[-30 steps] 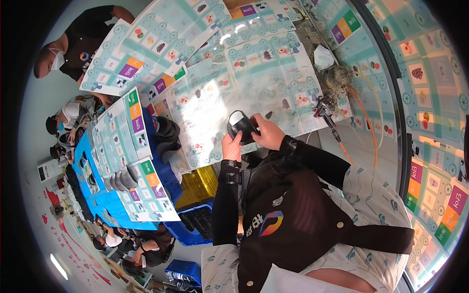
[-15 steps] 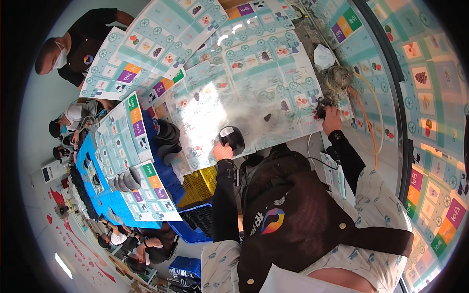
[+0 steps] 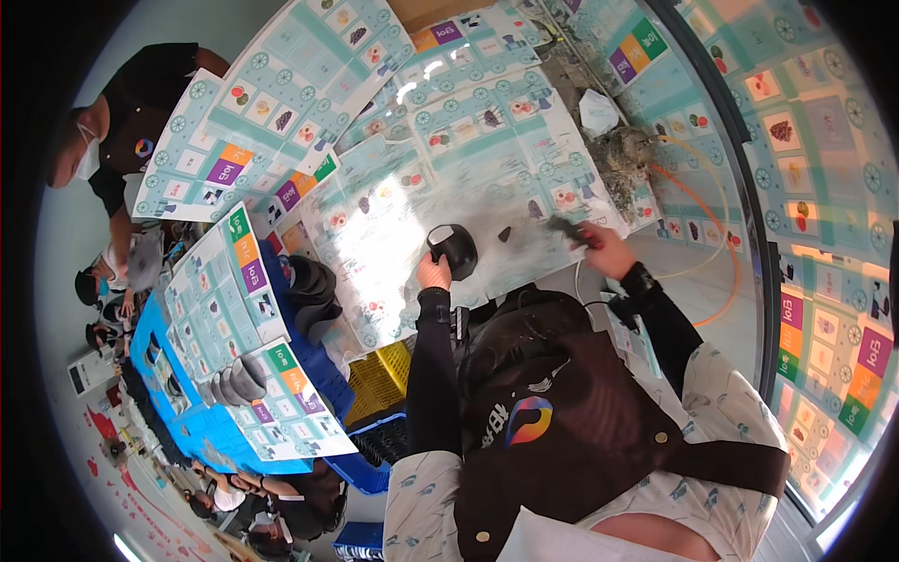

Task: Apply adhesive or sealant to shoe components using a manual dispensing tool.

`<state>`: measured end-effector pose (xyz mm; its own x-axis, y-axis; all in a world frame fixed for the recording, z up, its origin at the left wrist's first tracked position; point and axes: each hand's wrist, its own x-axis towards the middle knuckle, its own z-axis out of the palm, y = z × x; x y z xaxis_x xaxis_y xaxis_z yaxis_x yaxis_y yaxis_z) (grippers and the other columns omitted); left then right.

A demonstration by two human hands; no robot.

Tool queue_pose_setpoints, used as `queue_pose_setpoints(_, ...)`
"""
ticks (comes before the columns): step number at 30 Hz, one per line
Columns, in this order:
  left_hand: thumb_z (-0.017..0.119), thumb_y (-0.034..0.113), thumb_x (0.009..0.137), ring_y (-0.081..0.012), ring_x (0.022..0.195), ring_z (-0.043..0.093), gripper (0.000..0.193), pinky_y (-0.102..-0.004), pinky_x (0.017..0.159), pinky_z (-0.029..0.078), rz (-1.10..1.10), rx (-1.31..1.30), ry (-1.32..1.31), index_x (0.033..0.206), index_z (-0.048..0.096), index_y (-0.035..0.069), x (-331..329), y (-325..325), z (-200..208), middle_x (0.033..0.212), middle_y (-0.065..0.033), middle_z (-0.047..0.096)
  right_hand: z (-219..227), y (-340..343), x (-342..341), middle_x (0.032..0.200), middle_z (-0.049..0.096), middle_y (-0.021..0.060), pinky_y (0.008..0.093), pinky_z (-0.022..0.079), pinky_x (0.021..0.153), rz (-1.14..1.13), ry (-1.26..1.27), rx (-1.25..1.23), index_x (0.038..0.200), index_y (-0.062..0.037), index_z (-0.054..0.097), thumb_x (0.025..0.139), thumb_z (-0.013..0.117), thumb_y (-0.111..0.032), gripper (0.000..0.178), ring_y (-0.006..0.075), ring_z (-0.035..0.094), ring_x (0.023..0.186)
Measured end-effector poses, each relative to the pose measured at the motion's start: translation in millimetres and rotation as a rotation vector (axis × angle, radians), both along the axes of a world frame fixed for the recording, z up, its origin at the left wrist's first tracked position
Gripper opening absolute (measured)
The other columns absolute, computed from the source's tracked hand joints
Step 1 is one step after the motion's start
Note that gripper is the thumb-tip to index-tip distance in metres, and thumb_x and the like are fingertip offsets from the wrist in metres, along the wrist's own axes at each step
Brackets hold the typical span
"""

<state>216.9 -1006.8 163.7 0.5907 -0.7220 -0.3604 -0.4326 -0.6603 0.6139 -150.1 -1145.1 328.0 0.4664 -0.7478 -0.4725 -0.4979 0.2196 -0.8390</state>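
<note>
My left hand [image 3: 433, 273] is closed on the near-left side of a glossy black rounded cup-shaped piece [image 3: 457, 255] with a pale patch on its top. It is at the near edge of the worktop [image 3: 375, 234]. My right hand [image 3: 607, 251] grips a small dark tool [image 3: 565, 228], blurred by motion, above the right part of the worktop. The tool's exact kind cannot be made out. Between the two hands lies a small dark chip [image 3: 505, 234].
Stacked dark curved pieces [image 3: 312, 288] stand left of the worktop, with grey ones [image 3: 236, 381] on a printed board. A yellow crate [image 3: 376, 379] and a blue crate [image 3: 382, 445] sit below. An orange hose [image 3: 716, 253] loops at right. A masked person [image 3: 140, 112] stands far left.
My right hand has come left from the worktop's right edge, carrying the dark tool. My left hand still holds the black piece. The whole view has shifted slightly.
</note>
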Motion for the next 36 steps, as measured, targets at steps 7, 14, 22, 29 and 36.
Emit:
queue_pose_setpoints(7, 0.064, 0.023, 0.093, -0.0265, 0.088, 0.070, 0.038, -0.0368, 0.078, 0.054, 0.124, -0.252, 0.300, 0.119, 0.066, -0.004, 3, 13, -7, 0.100, -0.0174, 0.073, 20, 16, 152, 0.091, 0.067, 0.0231, 0.0502, 0.049, 0.077, 0.401, 0.159, -0.209, 0.100, -0.0062, 0.065, 0.080, 0.060, -0.023, 0.026, 0.0453, 0.062, 0.090)
queue_pose_setpoints(14, 0.060, 0.019, 0.097, -0.0169, 0.084, 0.066, 0.036, -0.0294, 0.072, 0.055, 0.288, -0.241, 0.669, 0.124, 0.064, -0.003, 15, 26, -5, 0.099, -0.0095, 0.069, -7, 19, 194, 0.091, 0.067, 0.0243, 0.0537, 0.048, 0.079, 0.363, 0.269, -0.299, 0.093, -0.0046, 0.067, 0.083, 0.057, -0.028, 0.028, 0.0467, 0.062, 0.092)
queue_pose_setpoints(22, 0.059, 0.017, 0.097, -0.0170, 0.086, 0.068, 0.033, -0.0291, 0.072, 0.055, 0.257, -0.196, 0.690, 0.123, 0.064, -0.003, 12, 16, 18, 0.102, -0.0099, 0.070, -10, 16, 197, 0.091, 0.067, 0.0251, 0.0522, 0.050, 0.080, 0.370, 0.279, -0.329, 0.098, -0.0039, 0.067, 0.084, 0.058, -0.030, 0.031, 0.0463, 0.062, 0.092)
queue_pose_setpoints(29, 0.059, 0.016, 0.097, -0.0164, 0.086, 0.067, 0.036, -0.0292, 0.073, 0.054, 0.225, -0.207, 0.679, 0.128, 0.060, -0.003, 13, 17, 7, 0.102, -0.0102, 0.070, 9, 15, 192, 0.092, 0.067, 0.0253, 0.0522, 0.050, 0.080, 0.498, 0.315, -0.259, 0.097, -0.0044, 0.068, 0.083, 0.058, -0.029, 0.030, 0.0464, 0.062, 0.092)
queue_pose_setpoints(36, 0.059, 0.014, 0.097, -0.0175, 0.086, 0.067, 0.035, -0.0300, 0.074, 0.055, 0.172, -0.203, 0.695, 0.127, 0.060, -0.003, 17, 15, -3, 0.104, -0.0115, 0.069, 4, 11, 179, 0.089, 0.067, 0.0244, 0.0538, 0.049, 0.080, 0.419, 0.388, -0.383, 0.091, -0.0026, 0.068, 0.080, 0.057, -0.022, 0.025, 0.0460, 0.063, 0.090)
